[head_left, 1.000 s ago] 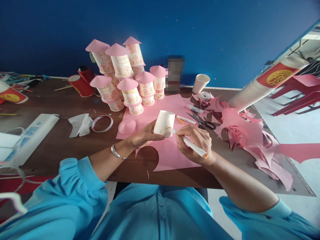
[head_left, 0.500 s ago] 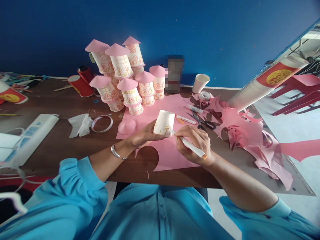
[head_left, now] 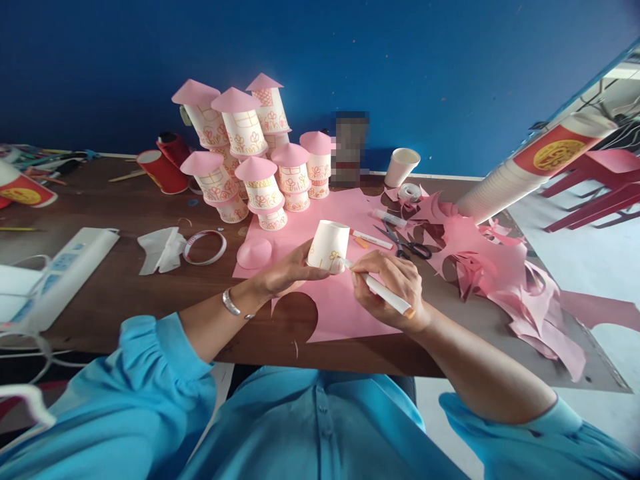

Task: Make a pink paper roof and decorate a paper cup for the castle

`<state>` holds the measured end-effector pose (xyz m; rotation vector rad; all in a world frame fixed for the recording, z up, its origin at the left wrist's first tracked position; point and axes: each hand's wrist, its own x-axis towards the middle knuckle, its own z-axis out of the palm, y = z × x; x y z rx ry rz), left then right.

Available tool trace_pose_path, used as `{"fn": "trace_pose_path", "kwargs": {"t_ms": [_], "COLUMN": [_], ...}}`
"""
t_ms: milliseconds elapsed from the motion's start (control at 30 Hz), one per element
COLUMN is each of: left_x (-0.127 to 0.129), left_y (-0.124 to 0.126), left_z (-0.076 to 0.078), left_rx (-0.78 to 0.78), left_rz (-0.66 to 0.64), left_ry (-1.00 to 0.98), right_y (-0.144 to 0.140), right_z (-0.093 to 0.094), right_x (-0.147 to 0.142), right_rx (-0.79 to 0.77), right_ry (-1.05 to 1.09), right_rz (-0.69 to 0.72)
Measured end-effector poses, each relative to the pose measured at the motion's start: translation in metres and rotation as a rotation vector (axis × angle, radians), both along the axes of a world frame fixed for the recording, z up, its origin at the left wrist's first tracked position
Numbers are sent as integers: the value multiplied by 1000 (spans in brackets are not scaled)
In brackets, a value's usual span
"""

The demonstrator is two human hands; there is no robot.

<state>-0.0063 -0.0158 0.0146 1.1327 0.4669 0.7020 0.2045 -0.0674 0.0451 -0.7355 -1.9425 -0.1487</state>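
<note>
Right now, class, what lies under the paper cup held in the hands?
Under the paper cup lies a pink paper sheet on the wooden table. The cup's inside cannot be seen.

Two hands (head_left: 295, 270) are in view, one white cup (head_left: 329, 245) between them and one marker (head_left: 383, 293) in the right. One pair of scissors (head_left: 406, 245), one tape ring (head_left: 204, 247) and two red cups (head_left: 156, 171) lie on the table. Roofed cups (head_left: 260, 183) number about eleven; the pile hides some.

View: one head-worn camera, no second view
Facing: forward and down over the desk (head_left: 150, 280)
Nearness: close above the hands
</note>
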Motion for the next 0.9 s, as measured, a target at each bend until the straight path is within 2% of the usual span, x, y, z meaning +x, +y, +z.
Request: {"fn": "trace_pose_path", "kwargs": {"t_ms": [600,900], "left_x": [-1,1], "left_y": [1,-1], "left_z": [-4,2], "left_rx": [-24,1], "left_rz": [7,6], "left_ry": [17,40], "right_y": [-2,-3], "right_z": [2,0], "right_x": [-1,0], "right_rx": [-14,-53], "right_ry": [-21,-15], "right_rz": [8,25]}}
